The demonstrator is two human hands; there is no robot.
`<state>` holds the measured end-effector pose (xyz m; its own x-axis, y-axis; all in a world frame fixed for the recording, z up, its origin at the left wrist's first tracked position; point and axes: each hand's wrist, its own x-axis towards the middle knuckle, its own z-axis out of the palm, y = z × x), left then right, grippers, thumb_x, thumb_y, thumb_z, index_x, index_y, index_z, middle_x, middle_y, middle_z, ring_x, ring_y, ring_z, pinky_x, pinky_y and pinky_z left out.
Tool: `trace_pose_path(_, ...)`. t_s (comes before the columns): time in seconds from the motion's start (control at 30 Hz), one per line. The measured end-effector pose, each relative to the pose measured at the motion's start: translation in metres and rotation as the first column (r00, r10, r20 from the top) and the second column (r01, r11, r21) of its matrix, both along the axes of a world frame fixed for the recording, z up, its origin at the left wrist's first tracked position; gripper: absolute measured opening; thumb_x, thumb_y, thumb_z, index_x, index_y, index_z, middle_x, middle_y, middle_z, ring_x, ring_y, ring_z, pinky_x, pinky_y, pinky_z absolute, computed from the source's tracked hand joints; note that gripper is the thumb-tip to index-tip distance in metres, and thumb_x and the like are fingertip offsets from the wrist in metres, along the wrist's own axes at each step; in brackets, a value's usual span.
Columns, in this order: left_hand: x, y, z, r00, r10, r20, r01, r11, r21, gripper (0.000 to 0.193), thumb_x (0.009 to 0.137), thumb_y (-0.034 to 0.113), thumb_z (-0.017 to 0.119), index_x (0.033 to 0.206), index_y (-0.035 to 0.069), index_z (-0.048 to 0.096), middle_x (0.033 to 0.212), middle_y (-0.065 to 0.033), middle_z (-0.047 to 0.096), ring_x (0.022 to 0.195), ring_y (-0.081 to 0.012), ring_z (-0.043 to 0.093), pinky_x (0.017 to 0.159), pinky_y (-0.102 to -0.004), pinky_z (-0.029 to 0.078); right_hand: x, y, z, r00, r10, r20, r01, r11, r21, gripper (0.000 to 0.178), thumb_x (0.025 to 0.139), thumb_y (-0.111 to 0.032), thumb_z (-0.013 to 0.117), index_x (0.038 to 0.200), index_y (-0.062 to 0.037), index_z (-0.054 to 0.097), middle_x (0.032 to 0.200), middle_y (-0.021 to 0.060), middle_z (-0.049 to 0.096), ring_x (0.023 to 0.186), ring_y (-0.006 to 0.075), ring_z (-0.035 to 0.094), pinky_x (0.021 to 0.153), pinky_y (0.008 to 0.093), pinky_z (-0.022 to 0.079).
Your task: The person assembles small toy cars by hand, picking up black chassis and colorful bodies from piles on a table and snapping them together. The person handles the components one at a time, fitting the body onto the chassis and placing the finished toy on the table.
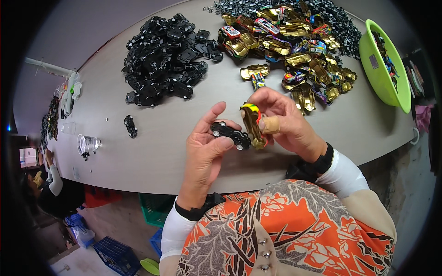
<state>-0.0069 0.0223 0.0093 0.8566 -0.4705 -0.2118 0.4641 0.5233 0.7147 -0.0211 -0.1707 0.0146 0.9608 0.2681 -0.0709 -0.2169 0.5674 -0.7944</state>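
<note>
Between thumb and fingers, my left hand grips a black toy car chassis with small wheels. My right hand, a bandage round one finger, pinches a toy car body shell that shows gold inside with a yellow, green and red edge. Chassis and shell are side by side, close together above the table's near edge; whether they touch I cannot tell. Just beyond my hands a colourful shell lies by a gold one.
A heap of black chassis lies far left, a pile of gold and coloured shells far right, small dark parts behind. A green basin stands right. One chassis and a clear cup sit left. Another person works far left.
</note>
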Motion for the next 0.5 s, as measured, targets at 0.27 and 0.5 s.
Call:
trace_pose_path(0.27, -0.001, 0.002, 0.002, 1.000, -0.027, -0.004, 0.027, 1.000, 0.005, 0.048, 0.073, -0.003, 0.065, 0.118, 0.000, 0.047, 0.105, -0.0170, 0.059, 0.092, -0.0232, 0.062, 0.074, -0.0352, 0.058, -0.008, 0.009, 0.010, 0.960, -0.146, 0.239, 0.209, 0.942, -0.261, 0.032, 0.077, -0.004, 0.065, 0.104, -0.0040, 0.048, 0.088, 0.0003, 0.054, 0.074, 0.0038, 0.053, 0.056, 0.0165, 0.042)
trace_pose_path(0.5, -0.001, 0.001, 0.002, 1.000, -0.005, 0.012, 0.005, 1.000, 0.018, 0.047, 0.073, -0.003, 0.065, 0.117, 0.001, 0.048, 0.105, -0.0174, 0.060, 0.093, -0.0240, 0.062, 0.073, -0.0352, 0.058, -0.012, 0.010, 0.010, 0.921, -0.171, 0.350, 0.308, 0.870, -0.385, 0.030, 0.075, -0.002, 0.063, 0.102, -0.0044, 0.049, 0.086, -0.0011, 0.053, 0.069, 0.0016, 0.050, 0.055, 0.0160, 0.039)
